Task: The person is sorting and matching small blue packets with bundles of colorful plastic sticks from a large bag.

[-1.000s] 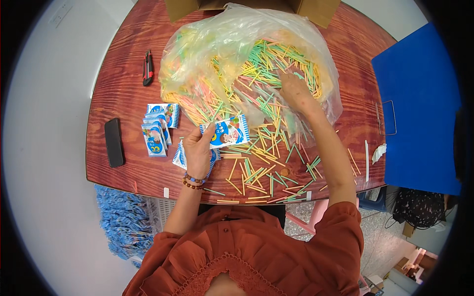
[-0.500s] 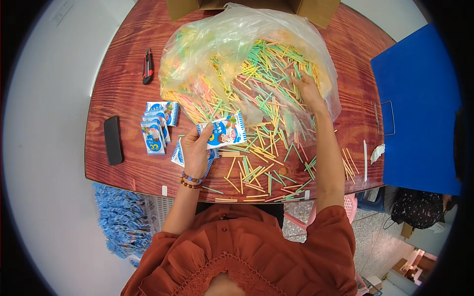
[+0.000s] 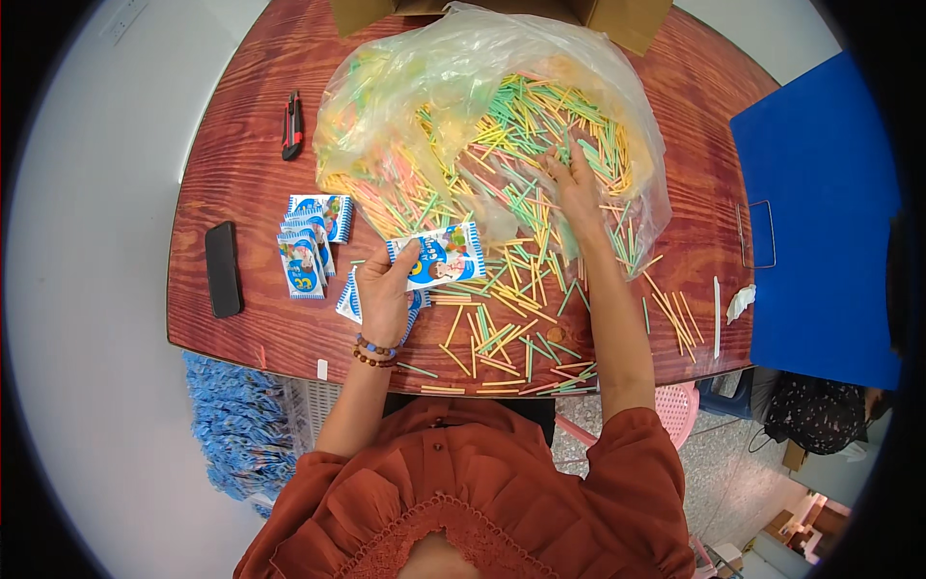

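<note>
My left hand (image 3: 384, 289) holds a small blue and white printed packet (image 3: 439, 255) above the red wooden table (image 3: 231, 174). My right hand (image 3: 576, 181) reaches into a large clear plastic bag (image 3: 453, 68) full of thin green, yellow and orange sticks (image 3: 511, 130), its fingers spread on the pile. Many of the same sticks (image 3: 502, 333) lie loose on the table near my arms. A row of like packets (image 3: 309, 241) lies to the left of my left hand, and more packets (image 3: 349, 297) lie under it.
A black phone (image 3: 223, 268) lies near the table's left edge and a black and red utility knife (image 3: 290, 124) farther back. A cardboard box (image 3: 617, 14) stands behind the bag. A blue board (image 3: 820, 222) is at the right. Blue packets (image 3: 241, 425) fill a crate below the table.
My right hand has moved from the sticks at the bag's mouth deeper into the bag, toward the back. My left hand keeps the packet in about the same place.
</note>
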A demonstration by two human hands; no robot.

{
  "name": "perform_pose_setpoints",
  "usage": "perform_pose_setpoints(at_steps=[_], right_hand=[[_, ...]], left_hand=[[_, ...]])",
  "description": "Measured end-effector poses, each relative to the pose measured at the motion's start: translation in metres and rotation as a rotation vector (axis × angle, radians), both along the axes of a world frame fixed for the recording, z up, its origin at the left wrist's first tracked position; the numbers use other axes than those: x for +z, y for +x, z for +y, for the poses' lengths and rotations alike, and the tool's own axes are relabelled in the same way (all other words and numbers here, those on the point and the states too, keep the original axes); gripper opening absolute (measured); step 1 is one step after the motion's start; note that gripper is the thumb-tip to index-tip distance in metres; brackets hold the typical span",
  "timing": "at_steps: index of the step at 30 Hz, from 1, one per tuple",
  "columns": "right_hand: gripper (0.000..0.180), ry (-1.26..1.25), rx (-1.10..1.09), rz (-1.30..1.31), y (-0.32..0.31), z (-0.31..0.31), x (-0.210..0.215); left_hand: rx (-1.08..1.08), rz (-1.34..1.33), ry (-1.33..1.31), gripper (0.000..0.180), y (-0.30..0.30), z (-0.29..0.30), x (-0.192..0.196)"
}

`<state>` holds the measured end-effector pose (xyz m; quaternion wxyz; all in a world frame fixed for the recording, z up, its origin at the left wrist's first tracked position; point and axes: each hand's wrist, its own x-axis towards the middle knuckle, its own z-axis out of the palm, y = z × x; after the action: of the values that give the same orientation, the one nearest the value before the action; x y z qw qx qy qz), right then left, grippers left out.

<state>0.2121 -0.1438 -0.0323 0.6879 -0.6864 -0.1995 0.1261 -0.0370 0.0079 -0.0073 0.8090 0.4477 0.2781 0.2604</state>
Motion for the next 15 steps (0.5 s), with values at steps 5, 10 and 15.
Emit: perform_pose_setpoints(at_steps=[5, 10, 15], right_hand=[[0.015, -0.136, 0.056, -0.061, 0.005, 0.001, 0.001], [0.011, 0.412, -0.045, -0.015, -0.007, 0.002, 0.036], [0.011, 0.991, 0.135, 0.085, -0.101, 0.026, 0.094]], left_hand=[[-0.006, -0.02, -0.05, 0.013, 0.003, 0.001, 0.005], [-0.068, -0.157, -0.202, 0.016, 0.014, -0.003, 0.001], [-0.102, -0.169, -0.227, 0.024, 0.016, -0.007, 0.006]])
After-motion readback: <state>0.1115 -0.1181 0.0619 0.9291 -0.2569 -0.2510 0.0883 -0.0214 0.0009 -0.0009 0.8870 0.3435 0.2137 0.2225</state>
